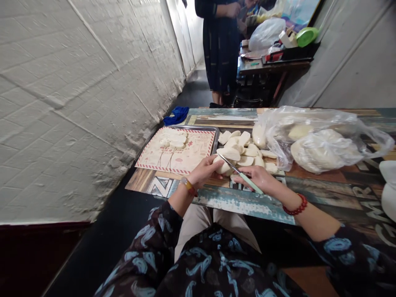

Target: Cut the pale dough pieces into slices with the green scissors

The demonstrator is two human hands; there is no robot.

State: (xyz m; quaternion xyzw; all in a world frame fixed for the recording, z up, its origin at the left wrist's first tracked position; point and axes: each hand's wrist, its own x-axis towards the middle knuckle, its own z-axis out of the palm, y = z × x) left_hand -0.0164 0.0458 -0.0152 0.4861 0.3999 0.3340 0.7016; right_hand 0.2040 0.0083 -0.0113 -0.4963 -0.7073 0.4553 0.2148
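My left hand (pixel 206 171) is closed on a pale, rounded piece of bun (pixel 223 168) near the table's front edge. In my right hand (pixel 258 178) is a small knife with a pale green handle (pixel 249 181). Its thin blade (pixel 226 160) points left and lies over the bun piece; whether it cuts in I cannot tell. Just behind both hands spreads a pile of white bun slices (pixel 244 140). To the left, several slices on thin skewers (pixel 176 140) lie on a printed paper sheet (pixel 148 154), which covers a metal tray (pixel 215 138).
Clear plastic bags with whole white buns (pixel 321 148) sit to the right. A blue cloth (pixel 176 116) lies at the table's back left corner, beside a white wall (pixel 93 103). Beyond, a person (pixel 219 49) stands near a cluttered side table (pixel 275 66).
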